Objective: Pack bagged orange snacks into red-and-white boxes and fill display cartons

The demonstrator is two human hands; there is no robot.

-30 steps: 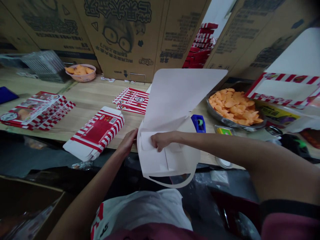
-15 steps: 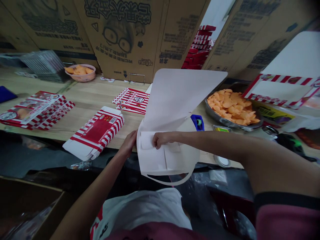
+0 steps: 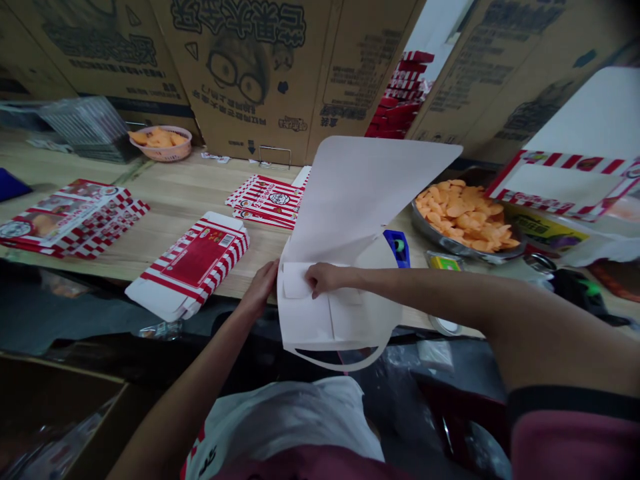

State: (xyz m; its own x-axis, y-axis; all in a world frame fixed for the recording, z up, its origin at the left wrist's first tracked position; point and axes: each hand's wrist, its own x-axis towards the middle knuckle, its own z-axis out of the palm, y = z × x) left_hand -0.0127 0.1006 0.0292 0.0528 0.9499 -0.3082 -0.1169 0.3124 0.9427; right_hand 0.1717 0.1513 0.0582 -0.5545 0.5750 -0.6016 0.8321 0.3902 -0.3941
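Observation:
A white cardboard box stands unfolded at the table's front edge, its plain inner side toward me. The tall lid panel rises at the back, and a curved strip loops out at the front. My left hand is against the box's left outer wall, its fingertips partly hidden behind that wall. Inside, my right hand presses on a small folded flap with curled fingers. Whether anything is pinched in those fingers is hidden.
Flattened red-and-white striped boxes lie to the left, with another stack beyond. A metal bowl of orange chips and a blue tape dispenser are on the right. Large cartons line the back; a pink basket stands before them.
Both hands keep nearly the same places on the box. My right hand has shifted slightly on the flap, and the view has moved a little.

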